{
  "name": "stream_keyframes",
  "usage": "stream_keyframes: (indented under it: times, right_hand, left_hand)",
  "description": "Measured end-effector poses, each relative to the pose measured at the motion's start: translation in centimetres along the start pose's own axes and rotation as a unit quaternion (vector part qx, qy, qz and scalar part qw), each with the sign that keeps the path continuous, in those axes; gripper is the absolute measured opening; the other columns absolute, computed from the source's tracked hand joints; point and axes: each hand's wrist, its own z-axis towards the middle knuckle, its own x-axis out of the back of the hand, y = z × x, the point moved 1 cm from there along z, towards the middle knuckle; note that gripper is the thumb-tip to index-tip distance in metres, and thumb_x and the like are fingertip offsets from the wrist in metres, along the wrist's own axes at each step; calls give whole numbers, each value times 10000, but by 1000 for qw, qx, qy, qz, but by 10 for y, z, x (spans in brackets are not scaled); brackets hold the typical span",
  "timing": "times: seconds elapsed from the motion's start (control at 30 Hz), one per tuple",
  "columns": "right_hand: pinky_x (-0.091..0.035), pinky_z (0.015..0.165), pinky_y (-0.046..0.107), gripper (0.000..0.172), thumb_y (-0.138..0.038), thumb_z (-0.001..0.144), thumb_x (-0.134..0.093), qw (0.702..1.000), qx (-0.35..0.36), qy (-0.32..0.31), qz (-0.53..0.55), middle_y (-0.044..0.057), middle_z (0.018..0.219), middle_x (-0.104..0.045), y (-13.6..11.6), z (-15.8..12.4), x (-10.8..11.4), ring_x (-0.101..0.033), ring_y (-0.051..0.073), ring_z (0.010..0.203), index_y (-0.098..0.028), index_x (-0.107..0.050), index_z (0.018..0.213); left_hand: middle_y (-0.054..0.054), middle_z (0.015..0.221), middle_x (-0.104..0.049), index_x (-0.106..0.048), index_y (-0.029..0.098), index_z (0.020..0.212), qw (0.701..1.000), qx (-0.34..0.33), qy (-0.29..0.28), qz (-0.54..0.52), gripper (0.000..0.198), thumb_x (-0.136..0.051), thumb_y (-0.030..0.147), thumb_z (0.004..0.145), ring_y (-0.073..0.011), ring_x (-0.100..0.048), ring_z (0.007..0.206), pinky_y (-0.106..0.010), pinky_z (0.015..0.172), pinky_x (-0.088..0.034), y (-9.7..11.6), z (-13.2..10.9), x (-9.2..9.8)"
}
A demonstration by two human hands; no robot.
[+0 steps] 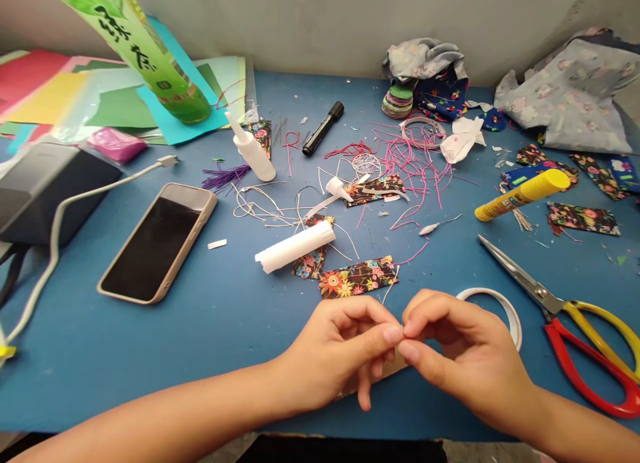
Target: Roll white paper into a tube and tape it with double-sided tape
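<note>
My left hand (353, 343) and my right hand (457, 356) meet over the front of the blue table, thumb and forefinger of each pinched together. Their tips touch or nearly touch, around something too small to make out. A thin white string (391, 283) runs down behind my left hand; whether it reaches the fingers is hidden. Just beyond lies a dark floral fabric strip (359, 278), and past it a white paper roll (295, 246) rests on another strip. Below my hands, a flat brownish piece (387, 376) is partly covered. A white tape ring (515, 320) lies behind my right hand.
Scissors (547, 300) lie open at right, near a yellow glue stick (523, 195). A phone (157, 243) and cable (57, 216) are at left. A white glue bottle (254, 155), black marker (323, 128), tangled pink string (413, 156) and tall green tea package (150, 56) stand or lie farther back.
</note>
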Motion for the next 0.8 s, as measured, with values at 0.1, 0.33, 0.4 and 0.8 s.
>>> stream_keyframes:
  times: [0.1, 0.33, 0.4, 0.8]
  right_hand:
    - [-515, 551, 199, 78, -225, 789, -690, 1000, -9, 1, -1, 0, 695, -619, 0, -1, -1, -593, 104, 609, -214, -620, 758]
    - [-487, 550, 200, 90, -256, 799, -678, 999, -39, 1, 1, -7, 680, -608, 1, -1, -4, -566, 101, 598, -212, -621, 746]
    - [-472, 543, 197, 116, -279, 800, -678, 998, -58, -4, 10, -11, 668, -593, 1, -2, -4, -547, 98, 591, -208, -611, 737]
    - [-314, 424, 177, 244, -388, 840, -646, 935, -210, -101, 266, -38, 649, -504, 11, -4, -12, -396, 44, 461, -189, -516, 785]
  left_hand:
    - [45, 487, -511, -593, 141, 700, 1000, -4, 2, -1, 385, -740, 497, 706, -50, -499, 364, -113, 329, -416, 1, -1, -2]
    - [32, 562, -530, -636, 150, 747, 996, -61, 32, 60, 294, -682, 439, 781, -51, -496, 397, -141, 366, -457, -3, -4, 2]
    - [14, 643, -575, -649, 155, 751, 990, -100, 45, 94, 230, -667, 378, 803, -52, -525, 426, -137, 384, -464, -2, -5, 2]
    - [51, 546, -557, -503, 179, 799, 999, 28, 10, 11, 403, -742, 489, 698, -70, -508, 343, -130, 297, -397, -5, 1, 5]
